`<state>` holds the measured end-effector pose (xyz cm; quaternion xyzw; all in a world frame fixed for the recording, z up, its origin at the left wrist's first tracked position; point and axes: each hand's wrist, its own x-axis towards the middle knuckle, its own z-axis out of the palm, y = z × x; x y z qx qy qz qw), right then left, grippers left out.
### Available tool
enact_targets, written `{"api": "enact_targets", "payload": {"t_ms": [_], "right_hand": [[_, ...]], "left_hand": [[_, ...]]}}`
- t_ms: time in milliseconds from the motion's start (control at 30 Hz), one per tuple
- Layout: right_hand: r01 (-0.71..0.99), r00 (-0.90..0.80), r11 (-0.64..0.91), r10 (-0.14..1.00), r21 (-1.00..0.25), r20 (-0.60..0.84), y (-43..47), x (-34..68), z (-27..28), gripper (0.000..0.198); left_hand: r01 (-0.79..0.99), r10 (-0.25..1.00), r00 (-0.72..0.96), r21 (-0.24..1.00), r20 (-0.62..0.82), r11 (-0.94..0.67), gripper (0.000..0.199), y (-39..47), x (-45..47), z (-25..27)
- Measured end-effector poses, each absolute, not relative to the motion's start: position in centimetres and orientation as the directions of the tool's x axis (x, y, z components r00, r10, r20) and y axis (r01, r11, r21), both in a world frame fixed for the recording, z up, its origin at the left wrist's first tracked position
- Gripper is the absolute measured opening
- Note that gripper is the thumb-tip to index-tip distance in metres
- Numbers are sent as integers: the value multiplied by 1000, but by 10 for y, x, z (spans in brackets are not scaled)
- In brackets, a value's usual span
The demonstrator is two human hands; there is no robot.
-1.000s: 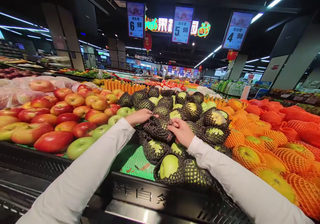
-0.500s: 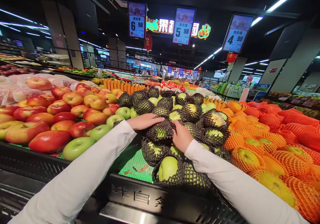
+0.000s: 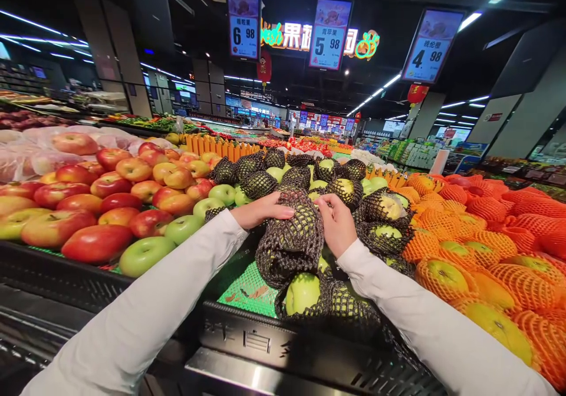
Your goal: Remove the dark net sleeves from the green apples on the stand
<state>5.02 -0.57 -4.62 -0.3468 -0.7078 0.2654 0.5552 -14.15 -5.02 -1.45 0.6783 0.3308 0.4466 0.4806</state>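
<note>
A green apple in a black foam net sleeve [image 3: 295,225] is between my hands, above the front of a pile of netted green apples [image 3: 303,293]. My left hand [image 3: 262,209] grips its upper left side, thumb in front and the other fingers hidden behind. My right hand [image 3: 338,224] is closed, thumb and forefinger pinching the sleeve's upper right edge. Most of the apple is covered by the mesh, with green showing through the holes. More netted green apples lie behind and to the right of my hands.
Red-yellow apples [image 3: 84,222] and bare green apples [image 3: 145,256] lie to the left. Oranges in orange nets [image 3: 446,275] fill the right side. The black crate's front wall [image 3: 247,334] and green mesh liner [image 3: 252,290] are nearest me. Price screens [image 3: 331,33] hang overhead.
The netted apple between my hands has been raised and tilted, so more of its sleeve faces me. My right hand has moved slightly right, to the sleeve's upper edge.
</note>
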Motion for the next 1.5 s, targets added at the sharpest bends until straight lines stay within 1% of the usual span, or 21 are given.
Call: {"api": "enact_targets", "payload": {"t_ms": [100, 133, 200, 267, 300, 367, 467, 600, 667, 733, 800, 867, 900, 967, 1000, 1033, 1067, 1233, 1333, 1433, 1500], "right_hand": [[166, -96, 628, 778, -760, 621, -10, 51, -41, 42], [139, -126, 621, 783, -771, 609, -12, 51, -39, 46], [68, -239, 620, 771, -782, 590, -16, 52, -34, 50], [37, -316, 654, 725, -756, 612, -19, 52, -29, 48], [44, -315, 679, 706, -733, 634, -21, 51, -28, 46], [75, -258, 707, 695, -703, 671, -23, 50, -29, 41], [142, -207, 698, 715, -702, 668, -22, 47, -35, 36], [362, -326, 670, 742, -648, 586, -19, 48, -42, 29], [396, -300, 693, 718, -603, 628, -21, 50, -41, 25], [351, -218, 755, 641, -554, 736, -26, 52, -37, 26], [298, -182, 820, 552, -490, 813, -33, 53, -33, 29], [279, -228, 845, 519, -456, 823, -38, 52, -33, 35], [284, -269, 846, 522, -451, 809, -39, 51, -34, 44], [311, -342, 833, 547, -457, 764, -37, 49, -38, 75], [326, -358, 823, 563, -465, 745, -35, 48, -40, 87], [342, -360, 812, 578, -473, 733, -31, 48, -42, 93], [358, -350, 801, 592, -480, 726, -28, 48, -44, 93], [445, -303, 753, 635, -484, 710, -15, 52, -45, 77], [430, -302, 766, 621, -478, 723, -16, 53, -43, 74], [407, -317, 779, 610, -477, 727, -19, 51, -43, 78], [397, -332, 780, 613, -484, 717, -22, 50, -43, 82]], "left_hand": [[-6, 875, 435, 973, 210, -231, 59, -46, -144, -18], [17, 876, 447, 977, 183, -213, 58, -44, -144, -19], [72, 879, 451, 976, 152, -206, 55, -41, -145, -19], [121, 886, 443, 970, 138, -212, 51, -39, -145, -19], [141, 887, 445, 967, 128, -210, 49, -39, -144, -18], [154, 882, 457, 967, 113, -203, 48, -39, -144, -18], [113, 858, 502, 976, 106, -187, 51, -39, -143, -19], [124, 824, 564, 980, 59, -156, 50, -35, -144, -23], [104, 855, 510, 980, 94, -170, 47, -30, -143, -24], [29, 898, 403, 978, 176, -205, 45, -25, -141, -25], [-78, 927, 277, 968, 252, -239, 45, -21, -139, -24], [-164, 945, 157, 951, 287, -261, 48, -19, -135, -23], [-179, 950, 104, 945, 294, -273, 48, -19, -134, -23], [-145, 951, 44, 944, 305, -296, 50, -20, -132, -23], [-107, 948, 37, 945, 316, -311, 51, -20, -131, -24], [-62, 943, 42, 943, 329, -327, 52, -20, -131, -25], [-12, 938, 53, 940, 342, -342, 53, -20, -130, -26], [234, 915, 67, 886, 397, -401, 64, -20, -130, -29], [269, 895, 20, 860, 445, -434, 63, -21, -130, -27], [296, 873, -63, 844, 484, -446, 57, -20, -130, -25], [320, 868, -86, 838, 490, -442, 54, -19, -131, -26]]}}
